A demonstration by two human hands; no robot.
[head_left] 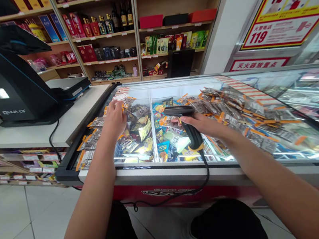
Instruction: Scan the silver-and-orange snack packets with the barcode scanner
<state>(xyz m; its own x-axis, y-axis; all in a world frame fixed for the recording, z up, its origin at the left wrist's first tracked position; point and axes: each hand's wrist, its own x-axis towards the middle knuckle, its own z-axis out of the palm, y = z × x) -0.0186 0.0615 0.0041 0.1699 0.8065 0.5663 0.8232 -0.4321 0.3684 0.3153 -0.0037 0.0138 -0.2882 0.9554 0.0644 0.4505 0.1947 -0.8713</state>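
My right hand is wrapped round the handle of a black barcode scanner with a yellow-tipped grip. The scanner's head points left, above the glass top of a chest freezer. From its grip a black cable loops down the freezer's front. My left hand is at the freezer's left side, among orange-edged clear packets. Its fingers are curled, and what they hold, if anything, is hidden. A larger heap of similar packets lies on the right. Colourful ice-cream wrappers show through the glass.
To the left, a black checkout scale stands on a white counter. Shelves with bottles and boxes line the back wall. A fire-safety poster hangs at the right. My knees are close below the freezer's front edge.
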